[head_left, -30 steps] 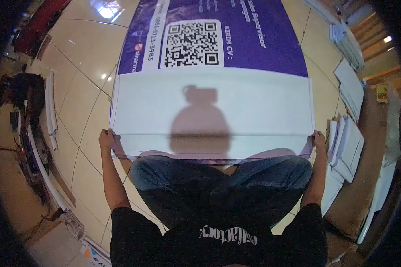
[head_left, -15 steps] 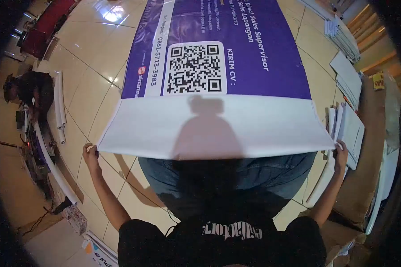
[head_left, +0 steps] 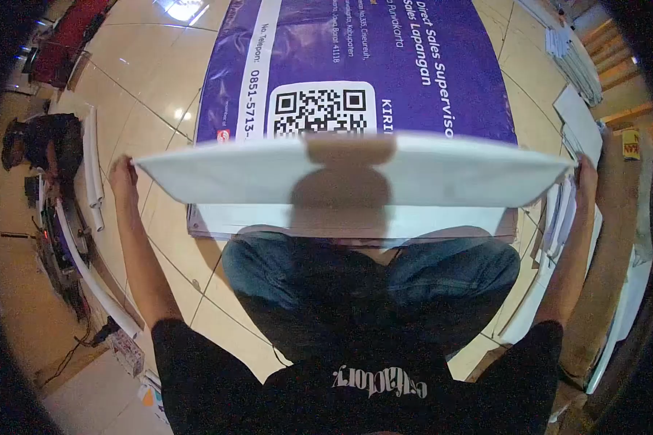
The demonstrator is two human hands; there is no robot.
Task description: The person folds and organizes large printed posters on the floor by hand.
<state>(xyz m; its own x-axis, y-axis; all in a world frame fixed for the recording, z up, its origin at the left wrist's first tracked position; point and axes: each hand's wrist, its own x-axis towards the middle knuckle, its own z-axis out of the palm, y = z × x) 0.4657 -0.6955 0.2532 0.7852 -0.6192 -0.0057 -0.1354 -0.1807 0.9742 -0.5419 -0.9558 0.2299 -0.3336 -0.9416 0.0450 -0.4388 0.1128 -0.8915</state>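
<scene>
A large purple banner point(head_left: 457, 87) with white lettering and a QR code lies on the floor in front of my crossed legs. Its near end, with a white underside point(head_left: 232, 174), is lifted and stretched between my hands. My left hand point(head_left: 125, 177) pinches the left corner, and my right hand point(head_left: 586, 177) grips the right corner. The raised edge is blurred and covers the lower part of the QR code. Below it, a flat white strip point(head_left: 428, 217) shows by my knees. A shadow of my head and body falls across the white part.
At the left, another person point(head_left: 51, 148) bends over equipment beside a long white roll point(head_left: 94, 268). White sheets point(head_left: 580, 123) and folded stacks line the right side, along with brown cardboard point(head_left: 609, 239). Glossy cream tiles point(head_left: 152, 80) form the floor.
Both hands have moved up and away from my lap, spreading slightly wider. The banner's near end has risen and swung forward over the QR code, uncovering my knees and a white strip beneath.
</scene>
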